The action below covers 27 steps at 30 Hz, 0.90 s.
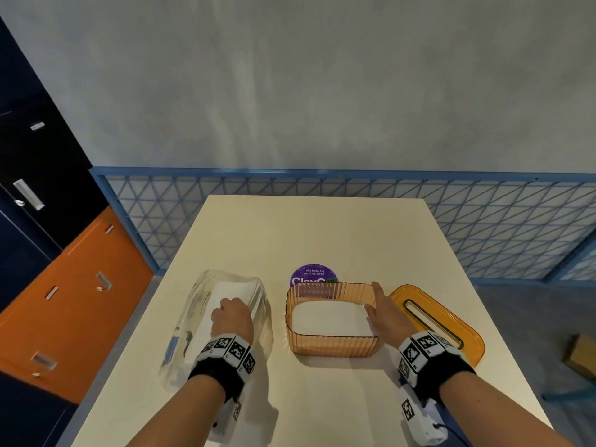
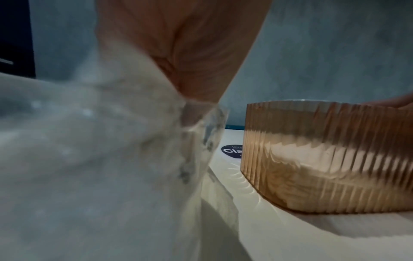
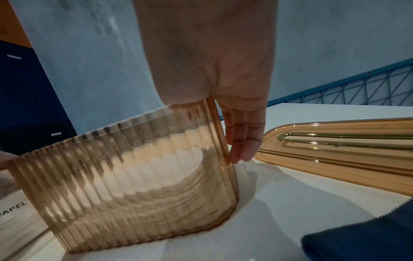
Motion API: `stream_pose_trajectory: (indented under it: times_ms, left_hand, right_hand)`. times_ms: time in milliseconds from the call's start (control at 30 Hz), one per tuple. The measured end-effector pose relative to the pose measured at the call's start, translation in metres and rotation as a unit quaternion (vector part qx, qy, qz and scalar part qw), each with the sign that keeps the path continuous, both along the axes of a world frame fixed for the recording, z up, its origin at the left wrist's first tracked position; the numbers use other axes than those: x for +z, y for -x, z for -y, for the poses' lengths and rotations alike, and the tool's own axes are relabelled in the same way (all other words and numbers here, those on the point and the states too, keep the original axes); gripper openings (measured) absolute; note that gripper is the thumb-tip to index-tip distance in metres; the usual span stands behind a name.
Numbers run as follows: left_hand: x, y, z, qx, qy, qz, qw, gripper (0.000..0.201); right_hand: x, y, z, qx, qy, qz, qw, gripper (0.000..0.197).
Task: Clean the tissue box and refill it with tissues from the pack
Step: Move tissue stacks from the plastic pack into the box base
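The amber ribbed tissue box [image 1: 332,345] stands open on the table with a white tissue stack [image 1: 329,317] inside. My right hand [image 1: 380,309] straddles its right wall, thumb inside; its straight fingers [image 3: 241,137] lie along the outside. The box's amber lid [image 1: 445,321] with its slot lies flat just to the right. Left of the box lies the clear plastic tissue pack [image 1: 193,317] holding white tissues. My left hand [image 1: 230,312] is curled on top of it and bunches the wrapper [image 2: 89,159]. Whether it also holds tissues is hidden.
A purple round sticker [image 1: 312,275] sits behind the box. A dark blue cloth [image 3: 368,238] lies near my right wrist. Blue mesh railing [image 1: 483,221] runs behind the table, orange and navy cabinets [image 1: 74,301] stand left, and a cardboard box [image 1: 580,353] is on the floor at right.
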<state>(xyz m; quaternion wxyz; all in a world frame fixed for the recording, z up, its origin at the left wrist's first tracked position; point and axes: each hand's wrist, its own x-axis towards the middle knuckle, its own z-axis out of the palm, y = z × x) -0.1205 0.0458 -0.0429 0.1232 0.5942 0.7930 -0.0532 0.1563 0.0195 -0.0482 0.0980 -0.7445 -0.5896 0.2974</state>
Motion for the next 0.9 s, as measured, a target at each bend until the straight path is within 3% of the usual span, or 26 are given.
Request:
stream_pose_trajectory:
  times_ms: [167,300,367,433,500,600,667,767,833,900]
  left_hand:
    - [0.006,0.006,0.004,-0.020,-0.011,-0.007,1.000,0.028]
    - [0.037,0.023,0.002,-0.023,-0.030,0.034,0.999,0.027]
    - [0.059,0.028,0.005,-0.018,-0.075,0.048,0.996,0.024]
    - [0.078,0.027,0.012,-0.031,-0.135,0.064,0.988,0.019]
    - [0.095,0.019,0.020,-0.057,-0.203,0.089,0.974,0.016]
    - [0.113,-0.003,0.030,-0.101,-0.283,0.131,0.945,0.016]
    - [0.117,-0.020,0.035,-0.150,-0.320,0.156,0.922,0.021]
    - [0.113,-0.043,0.041,-0.286,-0.326,0.173,0.884,0.036]
    - [0.100,-0.051,0.041,-0.367,-0.316,0.161,0.860,0.045]
    - [0.083,-0.055,0.040,-0.398,-0.280,0.157,0.859,0.046]
  right_hand:
    - [0.001,-0.001,-0.001,0.004,0.002,0.004,1.000,0.059]
    - [-0.002,-0.004,-0.002,0.008,0.011,0.004,1.000,0.060]
    - [0.003,-0.004,-0.003,0.020,0.042,0.006,0.999,0.061]
    - [0.019,-0.002,-0.002,0.064,0.063,0.072,0.993,0.058]
    - [0.042,0.001,-0.002,0.067,-0.009,0.094,0.993,0.052]
    - [0.085,0.022,-0.001,0.028,-0.117,-0.051,0.991,0.046]
    - [0.112,0.040,-0.001,0.004,-0.066,-0.222,0.973,0.048]
    - [0.140,0.054,0.002,-0.041,0.060,-0.478,0.875,0.056]
    - [0.144,0.050,0.001,-0.062,0.067,-0.539,0.837,0.047]
    - [0.140,0.041,0.002,-0.053,0.040,-0.513,0.856,0.027]
